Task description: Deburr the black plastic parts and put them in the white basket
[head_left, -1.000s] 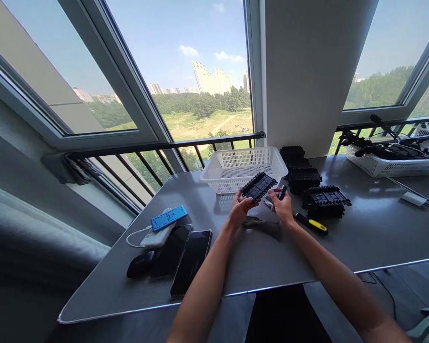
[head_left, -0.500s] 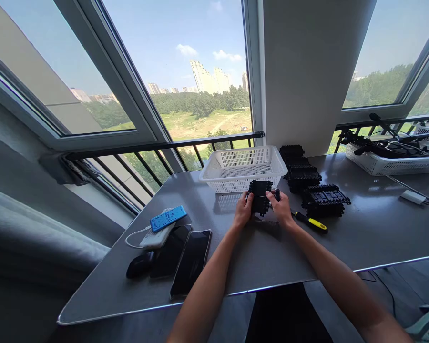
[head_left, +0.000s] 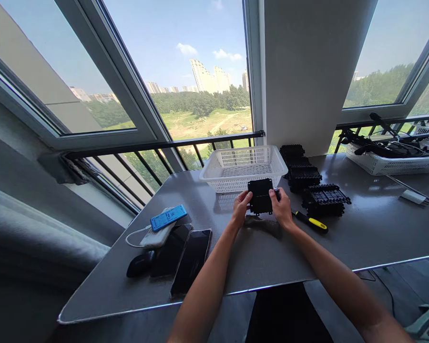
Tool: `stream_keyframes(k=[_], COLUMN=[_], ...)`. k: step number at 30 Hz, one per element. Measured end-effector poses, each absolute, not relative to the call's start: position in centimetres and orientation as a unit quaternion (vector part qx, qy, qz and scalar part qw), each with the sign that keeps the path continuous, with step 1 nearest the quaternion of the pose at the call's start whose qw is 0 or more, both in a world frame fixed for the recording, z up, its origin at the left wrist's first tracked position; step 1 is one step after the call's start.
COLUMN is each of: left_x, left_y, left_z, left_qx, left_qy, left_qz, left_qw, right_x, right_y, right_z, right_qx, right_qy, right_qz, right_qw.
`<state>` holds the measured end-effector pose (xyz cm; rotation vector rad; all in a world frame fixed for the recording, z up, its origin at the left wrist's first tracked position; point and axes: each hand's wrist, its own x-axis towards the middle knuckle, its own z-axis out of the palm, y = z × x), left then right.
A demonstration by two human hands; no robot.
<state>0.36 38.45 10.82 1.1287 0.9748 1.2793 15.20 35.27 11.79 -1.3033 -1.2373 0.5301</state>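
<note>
Head view: black part (head_left: pixel 260 202) had just swung plain face to camera, so its gridded side sat out of sight; fingers of left hand (head_left: pixel 240 206) and right hand (head_left: pixel 281 207) were closed on opposite edges, above the tabletop (head_left: pixel 271 267), near white basket (head_left: pixel 221 185); right also held a dark object (head_left: pixel 277 194) (mostly hidden, can't identify).

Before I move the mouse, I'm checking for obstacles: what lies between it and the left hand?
Two dark phones lie between the mouse and left hand, then bare table: head view.
</note>
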Motion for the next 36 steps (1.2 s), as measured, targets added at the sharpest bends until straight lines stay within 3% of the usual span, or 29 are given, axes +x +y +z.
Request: stream_keyframes(k=[9, 36], left_x=[0.6, 0.8], left_y=[37.7, 37.6], left_z=[11.4, 11.4], left_qx=[0.472, 0.500], left_qy=[0.432, 0.418], left_qz=[0.551, 0.583], left_qw=[0.536, 0.485], right_x=[14.4, 13.1], right_y=[34.1, 33.6], right_z=[12.6, 12.2], right_qx=[-0.511, -0.466], right_qy=[-0.521, -0.586], right_qz=[0.144, 0.341], right_qw=[0.668, 0.569])
